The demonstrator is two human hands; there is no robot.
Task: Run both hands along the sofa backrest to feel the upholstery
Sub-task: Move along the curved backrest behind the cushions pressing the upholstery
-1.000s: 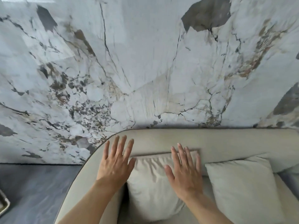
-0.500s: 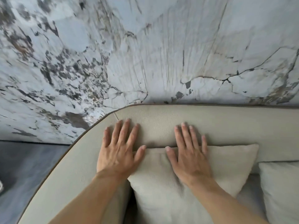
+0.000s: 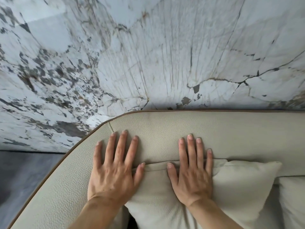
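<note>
Both hands down flat on the backrest (image 3: 165,129), palms pressed to pebbled beige leather. Left hand (image 3: 113,169) close to the rounded corner of the backrest, fingers (image 3: 121,146) straight and fanned wide, gripping nothing, thumb tip resting on the top edge of the cushion (image 3: 222,187). Right hand (image 3: 192,172) just along the backrest from the left, fingers long and only slightly parted, likewise holding nothing, heel of the palm sinking into the cushion while the fingertips reach the leather above it. Contact made, then, at one spot near the corner; looks like an early stage, judging by how much surface lies beyond the right hand. Plenty left to feel: the whole straight run of the backrest off past the right hand, plus the curved stretch sweeping round from the corner toward the near left. Backrest itself set tight against the marble wall (image 3: 148,55), brown piping (image 3: 214,110) tracing its top edge. Long axis running side to side across the view, parallel to the wall, bending at the corner beside the left hand and heading back toward the wearer. Padded face turned up and toward the camera. A second cushion (image 3: 293,204) beyond the first, further along the backrest, partly out of view.
</note>
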